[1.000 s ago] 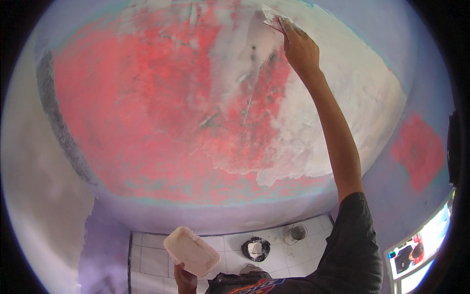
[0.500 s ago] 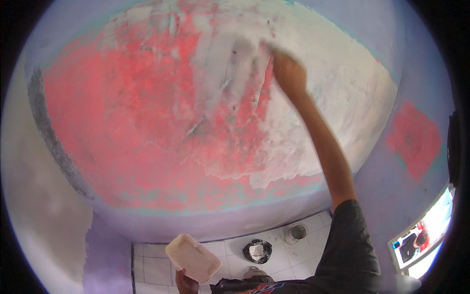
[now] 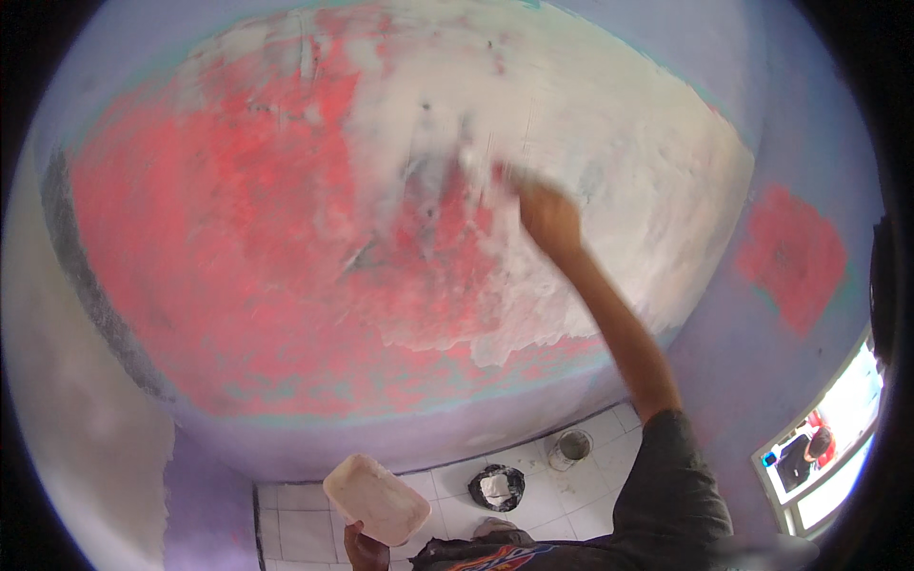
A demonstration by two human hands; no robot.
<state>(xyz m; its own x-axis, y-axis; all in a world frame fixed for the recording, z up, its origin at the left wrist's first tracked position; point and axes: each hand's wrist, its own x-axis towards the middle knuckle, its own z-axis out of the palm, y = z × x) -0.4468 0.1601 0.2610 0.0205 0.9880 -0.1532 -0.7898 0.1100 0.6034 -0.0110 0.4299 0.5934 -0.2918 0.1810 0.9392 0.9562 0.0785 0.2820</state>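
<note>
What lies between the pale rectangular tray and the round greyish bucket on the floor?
In the head view, a round, black, plastic-looking bag holding white material lies on the white floor tiles between the tray and the bucket.

The right grip (image 3: 550, 214), at upper centre, is smeared by motion, and where its fingertips end cannot be made out. At the bottom edge, the left grip (image 3: 368, 550) is cut off at the wrist and partly covered by the pale tub (image 3: 377, 500). The shirt (image 3: 666, 495) is cropped below, and a shoe (image 3: 495, 526) is half hidden by it. At lower right, a grey shape (image 3: 769, 552) is blurred beyond telling, and the person in the window (image 3: 804, 457) is too small for detail.
</note>
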